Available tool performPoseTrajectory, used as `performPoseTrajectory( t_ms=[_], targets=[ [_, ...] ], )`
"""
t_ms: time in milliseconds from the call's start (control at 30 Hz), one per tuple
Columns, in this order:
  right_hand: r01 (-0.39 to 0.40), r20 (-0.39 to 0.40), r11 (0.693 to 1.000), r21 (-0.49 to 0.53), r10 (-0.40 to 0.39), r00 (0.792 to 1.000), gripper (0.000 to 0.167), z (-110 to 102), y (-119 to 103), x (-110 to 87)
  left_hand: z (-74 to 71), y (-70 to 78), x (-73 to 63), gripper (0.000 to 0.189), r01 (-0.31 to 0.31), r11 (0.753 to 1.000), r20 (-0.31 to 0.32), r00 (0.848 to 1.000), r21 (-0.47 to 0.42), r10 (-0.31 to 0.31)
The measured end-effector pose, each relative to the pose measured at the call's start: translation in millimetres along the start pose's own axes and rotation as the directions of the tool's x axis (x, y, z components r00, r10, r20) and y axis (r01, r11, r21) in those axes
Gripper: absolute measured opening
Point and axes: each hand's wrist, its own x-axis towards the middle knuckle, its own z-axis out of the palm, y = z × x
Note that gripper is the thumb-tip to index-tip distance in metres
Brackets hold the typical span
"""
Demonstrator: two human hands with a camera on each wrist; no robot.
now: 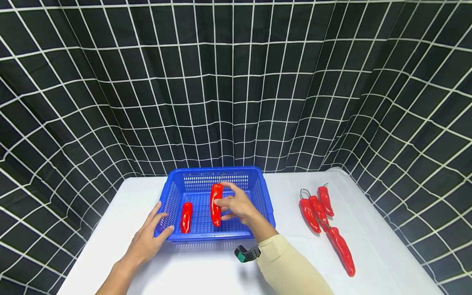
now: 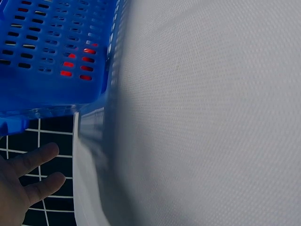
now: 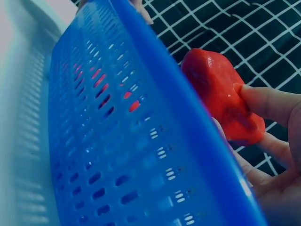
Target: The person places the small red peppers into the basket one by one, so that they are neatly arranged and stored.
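Nearest, the pale sleeve (image 1: 291,266) of the right arm crosses the white table (image 1: 199,272), with a black strap (image 1: 248,254) with a green patch at its cuff, just in front of the blue basket (image 1: 221,236). The left hand (image 1: 147,237) is at the basket's near left corner, fingers spread wide, thumb by the near rim; in the left wrist view two fingers stand apart from each other.

To the right on the table, the long pepper (image 1: 341,250) lies aslant, its tip toward the person and out to the right, its stem end among three more peppers (image 1: 309,215), which lie close together with stems away from the person. They are well apart from the basket.

The right hand (image 1: 237,205) reaches over the basket and holds the held pepper (image 1: 216,207) narrowly between thumb and fingers, covering part of its right side. That pepper is over the middle of the basket, above the rim in the right wrist view, where the basket's wall hides part of it. Its long axis runs near to far, stem away, blunt tip toward the person. Left of it inside the basket lies the other pepper (image 1: 186,217), pointing much the same way. Behind everything hangs a black curtain (image 1: 243,102) with a white grid
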Motion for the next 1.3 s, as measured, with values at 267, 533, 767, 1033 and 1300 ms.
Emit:
performPoseTrajectory(
  t_ms=[267,533,767,1033,1300],
  targets=[
    [-0.018,0.012,1.000,0.010,0.018,1.000,0.063,5.1,3.3,3.0,-0.2,0.5,0.0,0.049,-0.001,1.000,-0.004,1.000,-0.004,0.001],
    [-0.033,0.006,0.999,-0.009,0.033,0.999,0.063,13.9,3.0,7.1,-0.3,0.0,-0.1,0.049,0.001,1.000,-0.004,1.000,-0.005,-0.001],
    [-0.070,-0.008,0.997,-0.028,0.070,0.998,0.062,21.3,5.8,13.6,-0.6,1.0,-0.4,0.049,0.003,1.000,-0.004,1.000,-0.009,-0.003],
    [-0.104,-0.027,0.991,-0.084,0.102,0.994,0.060,27.8,10.5,19.2,-1.5,1.1,0.3,0.050,0.009,1.000,0.004,1.000,-0.007,-0.009],
    [-0.121,-0.029,0.985,-0.124,0.119,0.993,0.059,34.0,12.0,23.2,-1.4,0.8,0.6,0.051,0.009,1.000,0.007,1.000,-0.007,-0.009]
  ],
)
